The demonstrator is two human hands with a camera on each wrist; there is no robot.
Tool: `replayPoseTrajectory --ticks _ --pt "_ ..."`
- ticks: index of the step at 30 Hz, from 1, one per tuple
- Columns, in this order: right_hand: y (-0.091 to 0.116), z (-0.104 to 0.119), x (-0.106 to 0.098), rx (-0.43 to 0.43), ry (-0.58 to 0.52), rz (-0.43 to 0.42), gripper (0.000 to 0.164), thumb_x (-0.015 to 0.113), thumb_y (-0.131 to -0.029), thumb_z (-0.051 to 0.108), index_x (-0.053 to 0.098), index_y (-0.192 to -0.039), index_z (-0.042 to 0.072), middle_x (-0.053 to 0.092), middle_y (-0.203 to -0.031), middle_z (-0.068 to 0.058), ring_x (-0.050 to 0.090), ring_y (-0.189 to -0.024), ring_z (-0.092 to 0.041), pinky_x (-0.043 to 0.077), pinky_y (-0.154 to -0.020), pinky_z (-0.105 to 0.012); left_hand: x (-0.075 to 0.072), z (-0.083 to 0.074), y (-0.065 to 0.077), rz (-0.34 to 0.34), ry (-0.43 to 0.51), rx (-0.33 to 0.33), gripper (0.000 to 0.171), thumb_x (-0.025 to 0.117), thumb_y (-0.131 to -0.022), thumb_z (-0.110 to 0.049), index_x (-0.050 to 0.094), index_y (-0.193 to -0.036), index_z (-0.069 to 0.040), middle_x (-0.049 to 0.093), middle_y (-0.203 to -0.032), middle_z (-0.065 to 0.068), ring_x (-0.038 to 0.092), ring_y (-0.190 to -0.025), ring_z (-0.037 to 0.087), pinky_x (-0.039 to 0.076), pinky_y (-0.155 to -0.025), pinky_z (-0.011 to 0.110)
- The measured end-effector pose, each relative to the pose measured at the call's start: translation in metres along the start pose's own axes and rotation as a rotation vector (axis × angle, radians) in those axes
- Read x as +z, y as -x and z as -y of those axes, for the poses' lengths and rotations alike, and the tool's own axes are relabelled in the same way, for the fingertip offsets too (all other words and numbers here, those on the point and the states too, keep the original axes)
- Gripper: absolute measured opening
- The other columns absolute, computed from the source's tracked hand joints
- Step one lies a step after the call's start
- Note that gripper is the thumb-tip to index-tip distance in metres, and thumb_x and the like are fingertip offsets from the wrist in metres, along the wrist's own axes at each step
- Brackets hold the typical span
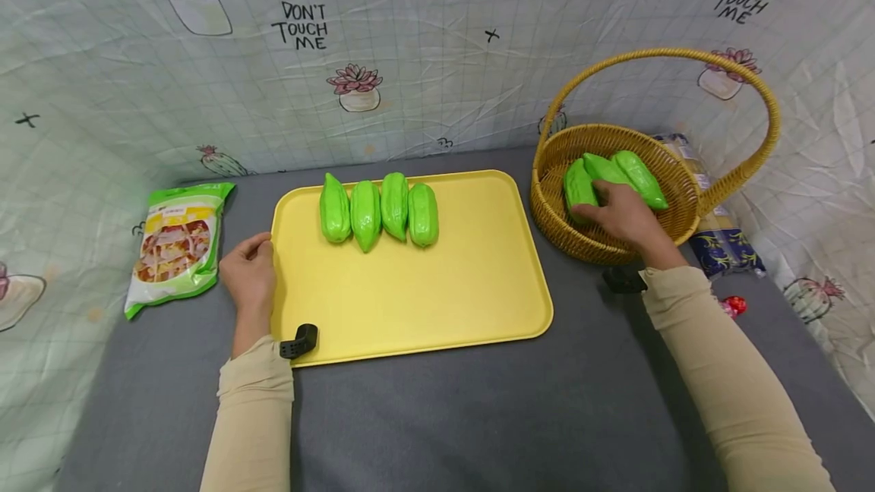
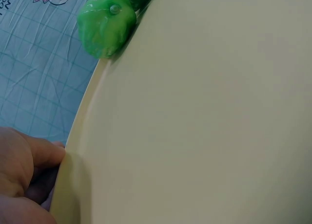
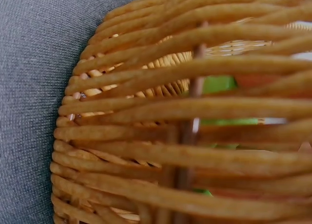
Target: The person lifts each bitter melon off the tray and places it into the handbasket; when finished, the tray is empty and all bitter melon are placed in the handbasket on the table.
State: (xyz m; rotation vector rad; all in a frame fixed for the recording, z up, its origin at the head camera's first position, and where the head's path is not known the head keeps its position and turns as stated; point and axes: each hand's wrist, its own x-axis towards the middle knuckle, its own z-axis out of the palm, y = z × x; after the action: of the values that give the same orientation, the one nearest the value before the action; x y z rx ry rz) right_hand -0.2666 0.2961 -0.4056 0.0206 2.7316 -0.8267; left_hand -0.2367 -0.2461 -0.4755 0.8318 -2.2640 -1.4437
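Note:
My left hand [image 1: 250,273] is beside the left edge of the yellow tray [image 1: 424,294], its fingers loosely curled. In the left wrist view its fingertips touch the outer side of the rim, with nothing seen in the hand. Several green bitter gourds [image 1: 365,215] lie side by side along the tray's far edge. My right hand [image 1: 625,211] reaches into a wicker basket [image 1: 581,247], its thumb and forefinger about the leftmost bitter gourd [image 1: 577,182]; the other fingers are hidden. Two more bitter gourds [image 1: 640,177] lie beside it. The right wrist view mostly shows basket weave [image 3: 146,151].
A green and white food bag [image 1: 179,245] lies left of the tray. Behind the basket is a blue patterned packet [image 1: 728,245]. A small red object [image 1: 734,304] sits by the right sleeve. The basket's tall handle [image 1: 659,53] arches above it. Patterned cloth hangs behind the grey table.

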Motion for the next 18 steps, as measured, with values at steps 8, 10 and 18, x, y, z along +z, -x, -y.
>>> replayPoseTrajectory --ticks 8,10,18 --pt "-0.0009 0.0001 -0.0016 0.02 -0.001 -0.038 0.08 0.059 -0.103 0.038 0.024 -0.157 -0.009 0.034 -0.156 -0.036 0.038 -0.139 -0.054 0.034 -0.111 -0.066 0.0013 -0.0029 0.0 -0.014 0.016 0.006 0.028 0.059 -0.103 -0.016 0.074 -0.123 -0.005 0.068 -0.119 0.011 0.052 -0.09 -0.002 0.043 -0.08 0.014" --pt "-0.0006 0.0 -0.0018 0.018 0.002 -0.047 0.08 0.059 -0.103 0.038 0.025 -0.157 -0.009 0.034 -0.156 -0.037 0.038 -0.139 -0.054 0.034 -0.112 -0.066 0.0016 -0.0029 -0.0003 -0.016 0.019 0.013 0.027 0.059 -0.103 -0.016 0.075 -0.122 -0.004 0.069 -0.119 0.011 0.052 -0.089 -0.004 0.043 -0.08 0.014" --pt "0.0028 0.0008 0.0017 0.017 0.03 -0.107 0.077 0.062 -0.101 0.036 0.032 -0.155 -0.009 0.042 -0.15 -0.037 0.045 -0.132 -0.053 0.039 -0.106 -0.065 0.002 -0.001 0.0003 -0.011 0.014 -0.002 0.028 0.058 -0.104 -0.017 0.074 -0.123 -0.005 0.067 -0.119 0.01 0.052 -0.09 -0.002 0.043 -0.08 0.014"
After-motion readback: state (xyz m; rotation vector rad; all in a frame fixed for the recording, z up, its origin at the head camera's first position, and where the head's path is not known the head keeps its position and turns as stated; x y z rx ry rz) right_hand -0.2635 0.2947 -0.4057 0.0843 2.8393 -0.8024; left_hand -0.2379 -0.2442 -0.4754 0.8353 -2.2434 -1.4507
